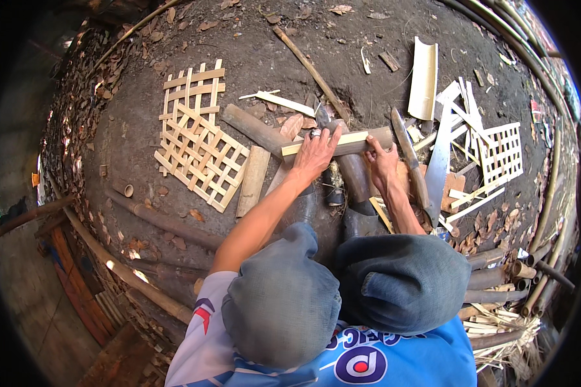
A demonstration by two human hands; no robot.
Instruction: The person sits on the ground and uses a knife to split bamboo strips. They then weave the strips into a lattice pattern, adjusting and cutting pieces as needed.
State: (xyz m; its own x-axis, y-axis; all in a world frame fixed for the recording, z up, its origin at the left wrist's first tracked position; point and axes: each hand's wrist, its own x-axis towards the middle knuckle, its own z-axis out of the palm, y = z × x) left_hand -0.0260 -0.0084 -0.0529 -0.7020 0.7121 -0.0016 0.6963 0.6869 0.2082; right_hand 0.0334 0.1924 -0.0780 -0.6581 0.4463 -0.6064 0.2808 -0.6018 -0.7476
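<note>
A split length of bamboo (352,140) with a pale cut edge lies crosswise in front of my knees. My left hand (316,153) is closed over its left part, fingers on the far side. My right hand (382,162) grips it near its right end, thumb on the near side. Beneath it are darker bamboo pieces (355,177); how they touch it is partly hidden. To the right of my right hand lies a large knife (412,158) with a wooden handle, beside a wide saw blade (439,161).
Woven bamboo lattices lie on the soil at left (200,151) and right (505,151). A half-round bamboo piece (423,80) lies beyond the saw, and a short bamboo piece (253,182) left of my arm. Bamboo poles (497,277) and shavings (507,329) are piled at lower right.
</note>
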